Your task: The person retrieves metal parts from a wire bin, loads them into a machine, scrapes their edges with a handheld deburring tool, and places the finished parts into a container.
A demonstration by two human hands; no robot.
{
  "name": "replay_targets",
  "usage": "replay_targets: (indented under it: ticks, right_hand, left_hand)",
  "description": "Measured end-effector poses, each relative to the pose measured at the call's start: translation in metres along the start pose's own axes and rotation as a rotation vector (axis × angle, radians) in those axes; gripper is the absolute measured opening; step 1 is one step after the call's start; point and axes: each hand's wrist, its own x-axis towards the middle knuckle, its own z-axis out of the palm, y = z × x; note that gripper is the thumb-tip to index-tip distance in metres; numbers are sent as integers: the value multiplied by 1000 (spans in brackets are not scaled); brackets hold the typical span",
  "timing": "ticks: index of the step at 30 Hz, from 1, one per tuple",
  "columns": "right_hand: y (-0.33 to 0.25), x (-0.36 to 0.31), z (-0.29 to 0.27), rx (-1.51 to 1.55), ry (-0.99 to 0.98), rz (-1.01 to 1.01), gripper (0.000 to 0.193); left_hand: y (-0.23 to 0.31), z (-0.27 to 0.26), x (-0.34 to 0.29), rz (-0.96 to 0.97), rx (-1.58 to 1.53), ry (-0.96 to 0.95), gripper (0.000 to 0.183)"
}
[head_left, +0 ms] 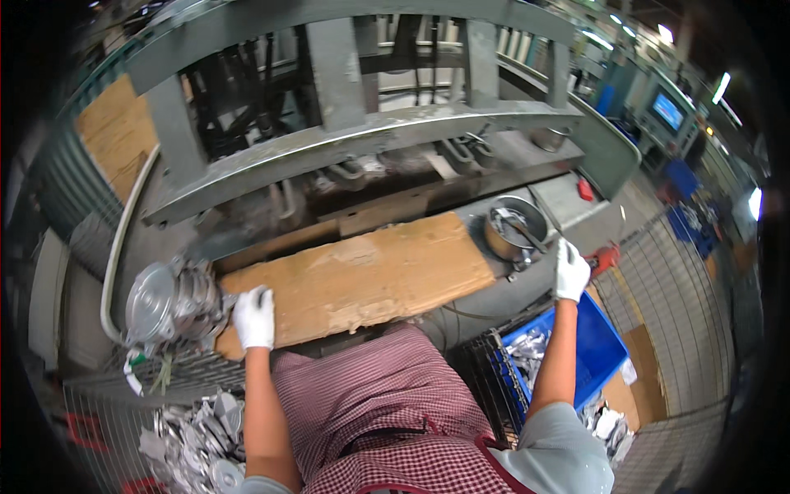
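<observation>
The white-gloved left hand (255, 319) rests at the near-left end of a tan, ragged-edged flat board (374, 276), fingers curled; whether they pinch anything, I cannot tell. Just beside it, a stack of round, silvery metal castings (153, 301) stands, apparently placed for easy reach. The white-gloved right hand (569, 273), narrowly closed, is near a round, smooth-walled metal pot (500, 245); its grip is unclear. Below sits a glossy blue plastic bin (607, 336), likely kept handy.

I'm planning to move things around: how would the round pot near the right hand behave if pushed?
The pot would probably stay stiff, since its wall looks like metal. Its round wall suggests it might roll if tipped over. The long tool jutting over its rim could shift if jolted.
</observation>
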Motion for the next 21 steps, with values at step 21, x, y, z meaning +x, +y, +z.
replay_targets:
  ticks: [21]
  right_hand:
    - [-101, 4, 0, 590, -235, 160, 39]
  left_hand:
    - [7, -7, -3, -19, 33, -25, 21]
